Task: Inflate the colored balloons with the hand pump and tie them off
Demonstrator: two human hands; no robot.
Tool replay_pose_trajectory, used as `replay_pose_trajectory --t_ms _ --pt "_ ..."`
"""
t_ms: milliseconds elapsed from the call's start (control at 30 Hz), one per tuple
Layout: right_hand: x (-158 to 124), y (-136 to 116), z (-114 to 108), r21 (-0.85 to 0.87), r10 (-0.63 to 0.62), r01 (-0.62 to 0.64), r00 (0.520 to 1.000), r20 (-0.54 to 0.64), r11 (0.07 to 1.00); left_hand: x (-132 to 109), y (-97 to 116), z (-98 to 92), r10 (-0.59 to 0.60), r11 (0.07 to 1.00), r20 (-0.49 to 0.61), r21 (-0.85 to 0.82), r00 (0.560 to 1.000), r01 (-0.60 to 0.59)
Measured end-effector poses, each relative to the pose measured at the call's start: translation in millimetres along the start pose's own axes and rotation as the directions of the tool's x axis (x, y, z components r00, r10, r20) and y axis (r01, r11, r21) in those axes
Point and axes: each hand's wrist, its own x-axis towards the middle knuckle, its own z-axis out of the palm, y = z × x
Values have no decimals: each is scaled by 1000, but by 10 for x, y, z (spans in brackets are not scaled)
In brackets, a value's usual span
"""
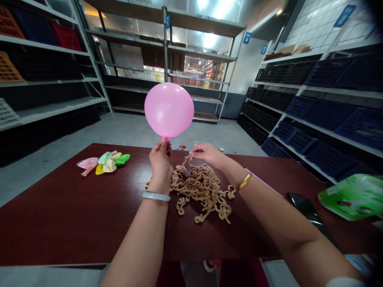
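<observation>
My left hand pinches the neck of an inflated pink balloon, holding it upright above the dark red table. My right hand is closed on a strand of the tan curly cord. That strand rises from a tangled pile of cord lying on the table between my forearms. A pale bangle circles my left wrist and a gold one my right.
Several limp uninflated balloons lie at the table's far left. A black phone and a green packet sit at the right edge. Metal shelving with crates lines both sides and the back, with grey floor beyond the table.
</observation>
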Motion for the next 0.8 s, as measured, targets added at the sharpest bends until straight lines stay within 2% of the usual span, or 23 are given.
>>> replay_pose_trajectory --t_ms 33,100,167,267,367,533,733,800 --pt "-37 -37 -54 151 -17 19 1000 -15 988 -18 -1 13 -10 1000 17 7 1000 10" --pt "-94 -100 -134 448 -15 28 999 -34 894 -66 -13 44 -29 999 53 24 998 27" --pt "-124 -142 -185 571 12 20 999 -53 821 -125 -30 77 -52 998 92 44 994 48" --pt "-130 -164 -220 526 61 41 983 -175 849 -229 -45 132 -108 994 154 51 982 101" --pt "-124 -154 -211 550 133 48 950 -284 834 -334 -56 188 -226 974 186 34 956 223" --pt "-126 -139 -111 669 183 93 926 -330 737 -473 -145 239 -450 892 210 67 868 446" --pt "-85 -169 91 761 238 122 908 -346 638 -558 -231 215 -554 807 332 -11 764 590" --pt "-64 -169 144 777 252 139 898 -360 614 -574 -230 217 -575 778 347 -46 741 626"
